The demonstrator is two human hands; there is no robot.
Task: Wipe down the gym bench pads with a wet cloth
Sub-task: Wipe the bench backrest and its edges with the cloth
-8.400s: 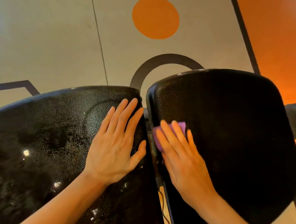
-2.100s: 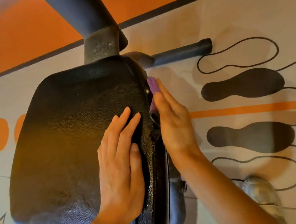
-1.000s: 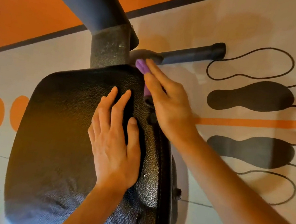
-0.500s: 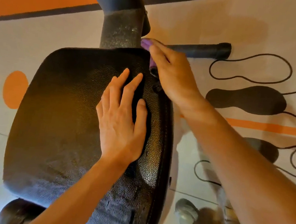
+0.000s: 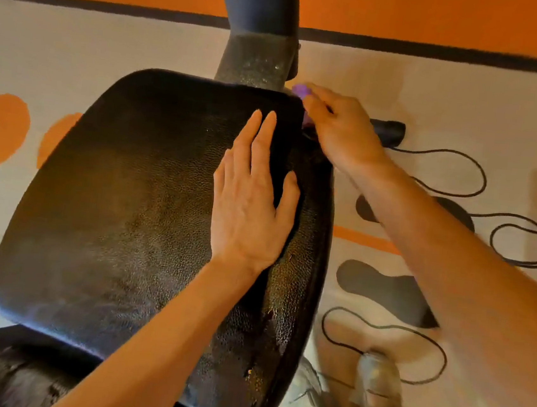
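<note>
A black textured bench pad [image 5: 129, 195] fills the middle of the view, glossy and wet along its right side. My left hand [image 5: 250, 201] lies flat on the pad's top, fingers straight and close together, holding nothing. My right hand [image 5: 341, 131] presses a purple cloth [image 5: 300, 91] against the pad's far right corner; only a small part of the cloth shows past my fingertips. A second black pad [image 5: 11, 372] sits at the bottom left, partly cut off.
A thick dark post [image 5: 259, 26] rises just behind the pad. A black bar end [image 5: 389, 131] lies on the floor to the right. My shoes [image 5: 373, 393] stand at the bottom right on a floor printed with footprints and orange shapes.
My right hand has slid the cloth along the pad's right edge up to the far corner. My left hand has stayed flat on the pad. The view has tilted.
</note>
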